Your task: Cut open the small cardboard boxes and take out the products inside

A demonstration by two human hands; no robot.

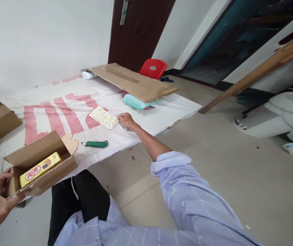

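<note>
Left of the green utility knife (97, 144), the left hand (0, 201) is clamped on the end of an open cardboard box (55, 176) with 1 yellow carton (40, 169) inside; a firm, level hold should keep it from sliding. Beyond the knife, the right hand (126, 119) curls at the edge of a patterned yellow sheet (104, 118), though whether it pinches cannot be told; handling that edge clear of the blade (83, 143) seems best.

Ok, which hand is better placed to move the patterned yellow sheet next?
Probably the right hand: it's at the edge of the yellow sheet, while the left hand holds the open cardboard box.
</note>
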